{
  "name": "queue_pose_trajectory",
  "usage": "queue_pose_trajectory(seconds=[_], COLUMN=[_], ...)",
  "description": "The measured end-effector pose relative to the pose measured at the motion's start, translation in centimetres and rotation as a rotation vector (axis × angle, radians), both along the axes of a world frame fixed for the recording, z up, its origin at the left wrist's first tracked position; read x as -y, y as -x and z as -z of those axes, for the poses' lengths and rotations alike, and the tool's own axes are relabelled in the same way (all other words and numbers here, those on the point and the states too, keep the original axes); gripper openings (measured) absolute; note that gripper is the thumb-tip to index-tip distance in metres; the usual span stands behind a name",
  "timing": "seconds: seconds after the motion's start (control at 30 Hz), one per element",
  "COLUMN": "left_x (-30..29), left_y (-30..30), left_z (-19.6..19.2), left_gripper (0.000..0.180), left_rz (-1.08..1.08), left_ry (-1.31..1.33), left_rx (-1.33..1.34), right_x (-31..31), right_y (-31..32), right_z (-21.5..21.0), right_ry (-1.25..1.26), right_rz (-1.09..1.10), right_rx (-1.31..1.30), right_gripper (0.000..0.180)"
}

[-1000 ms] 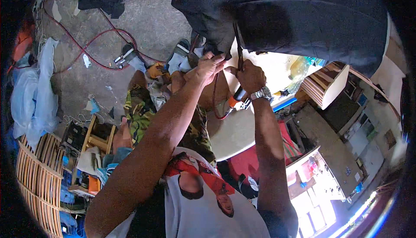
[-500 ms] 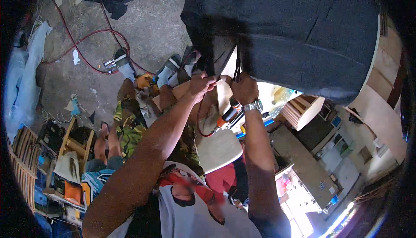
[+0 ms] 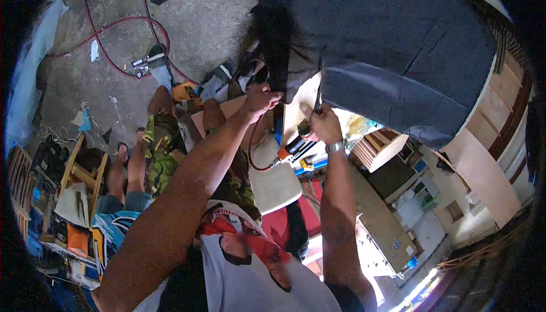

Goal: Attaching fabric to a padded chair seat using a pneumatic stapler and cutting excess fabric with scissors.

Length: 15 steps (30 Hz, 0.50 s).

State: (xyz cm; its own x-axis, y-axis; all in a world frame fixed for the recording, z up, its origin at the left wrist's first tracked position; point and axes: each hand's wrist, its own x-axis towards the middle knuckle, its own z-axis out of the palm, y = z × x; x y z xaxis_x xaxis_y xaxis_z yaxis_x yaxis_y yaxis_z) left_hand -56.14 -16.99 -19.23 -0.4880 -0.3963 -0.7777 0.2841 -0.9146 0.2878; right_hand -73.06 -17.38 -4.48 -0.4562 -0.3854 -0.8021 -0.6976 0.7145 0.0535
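A large sheet of black fabric [image 3: 392, 33] spreads across the upper right. My right hand [image 3: 324, 123], with a metal watch on the wrist, grips a pair of scissors [image 3: 320, 87]. Their blades point away from me at the top of a slit in the fabric. My left hand [image 3: 263, 99] is closed on the fabric's near edge, left of the slit; the fingers pinch it. Pale, brightly lit board shows through the slit. Below my right hand is an orange-and-black hand tool [image 3: 293, 148], apart from my fingers.
A dark red hose [image 3: 128, 19] loops over the concrete floor [image 3: 202, 22]. A white rounded panel [image 3: 276, 187] lies nearer me. Another person's legs [image 3: 136, 158] show at the left, beside a wooden frame [image 3: 82, 164]. A slatted wooden piece [image 3: 378, 150] stands right of my hand.
The scissors have moved a little farther along the fabric, and the slit reaches slightly higher. My left hand keeps its pinch on the edge. The whole view has shifted a little.
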Motion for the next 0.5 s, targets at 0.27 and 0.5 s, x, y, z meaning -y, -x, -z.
queue_pose_trajectory(seconds=[0.27, 0.5], left_x=[-0.4, 0.1], left_y=[-1.7, -5.2], left_z=[0.8, 0.9], left_gripper=[0.035, 0.026], left_rz=[0.015, 0.15], left_ry=[0.081, 0.086], left_rx=[-0.009, 0.114], right_x=[2.6, 8.5], right_y=[1.1, -1.9], right_z=[2.2, 1.7], right_ry=[0.309, 0.19], right_rz=[-0.24, -0.226], right_rx=[-0.096, -0.221], right_gripper=[0.062, 0.072])
